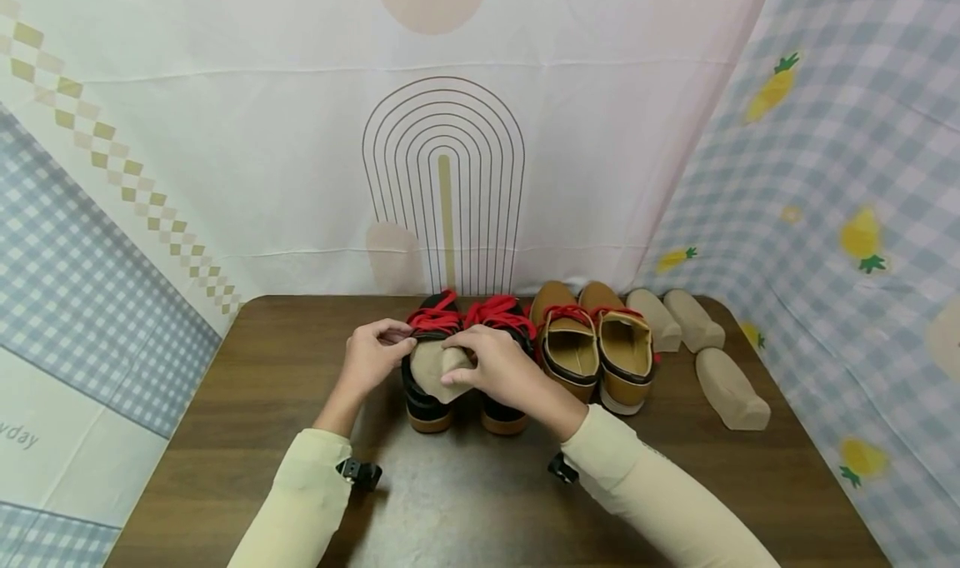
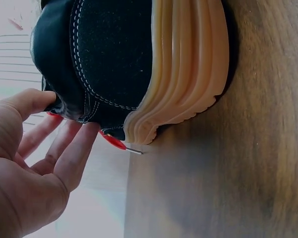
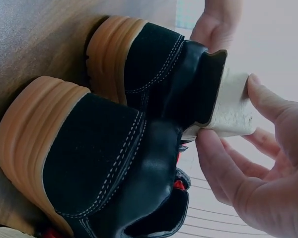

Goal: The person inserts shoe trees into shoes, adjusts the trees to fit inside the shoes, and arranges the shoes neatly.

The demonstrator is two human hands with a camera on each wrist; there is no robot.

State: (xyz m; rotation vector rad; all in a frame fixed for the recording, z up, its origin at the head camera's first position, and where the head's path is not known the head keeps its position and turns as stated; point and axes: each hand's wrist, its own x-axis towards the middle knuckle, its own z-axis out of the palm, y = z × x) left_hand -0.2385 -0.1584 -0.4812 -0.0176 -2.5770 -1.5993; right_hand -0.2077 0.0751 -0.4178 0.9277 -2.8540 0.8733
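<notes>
A molded pulp shoe insert [image 1: 429, 370] is gripped by my right hand [image 1: 501, 366], thumb on one side and fingers on the other. In the right wrist view the hollow end of the insert [image 3: 233, 101] faces the camera, over the opening of the left black shoe [image 3: 156, 57]. My left hand [image 1: 372, 356] pinches that shoe's upper edge near the red laces [image 1: 437, 314]; in the left wrist view its thumb and fingertips are on the black leather [image 2: 59, 64]. The other black shoe [image 1: 504, 414] stands close on the right, partly behind my right hand.
A pair of tan shoes [image 1: 628, 376] with red laces stands right of the black pair. Several more pulp inserts [image 1: 731, 391] lie at the right end of the wooden table [image 1: 285, 385]. A printed cloth backdrop [image 1: 300, 176] rises behind the table's back edge.
</notes>
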